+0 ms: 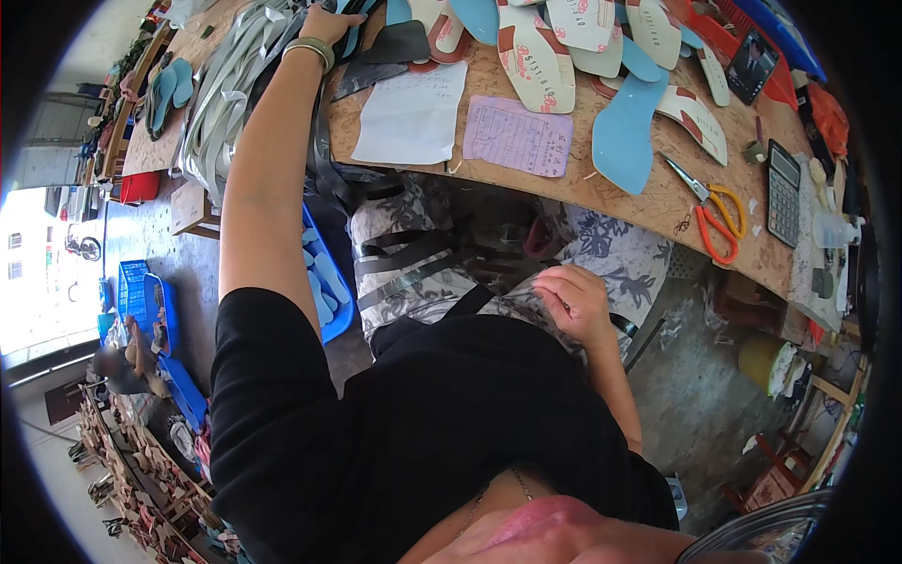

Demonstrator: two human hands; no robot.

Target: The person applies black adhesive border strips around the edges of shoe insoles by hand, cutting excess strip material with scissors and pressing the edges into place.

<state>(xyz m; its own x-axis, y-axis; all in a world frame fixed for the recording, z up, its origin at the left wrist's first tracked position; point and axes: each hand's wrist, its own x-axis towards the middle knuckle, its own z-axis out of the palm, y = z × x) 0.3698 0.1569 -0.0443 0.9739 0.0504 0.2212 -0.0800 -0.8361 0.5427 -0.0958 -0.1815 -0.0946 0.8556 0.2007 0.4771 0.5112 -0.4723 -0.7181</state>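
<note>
My left arm stretches to the far left of the wooden table (pixel 376 183). My left hand (pixel 329 24) reaches in among dark straps (pixel 353 41), beside a thick bundle of grey straps (pixel 230 89). Its fingers look closed, but the picture's edge and the pile hide what they hold. Over my lap my right hand (pixel 577 303) is held up with its fingers curled in, and nothing shows in it. Black strips (pixel 418 252) lie across my patterned trousers. Dark flat pieces (pixel 399 42) rest to the right of my left hand.
White and blue insoles (pixel 625 136) cover the back of the table. Nearer lie a white paper (pixel 410 115), a pink slip (pixel 519 134), orange-handled scissors (pixel 705 202), a calculator (pixel 783 193) and a phone (pixel 753 66). A blue basket (pixel 340 318) of blue pieces stands left of my legs.
</note>
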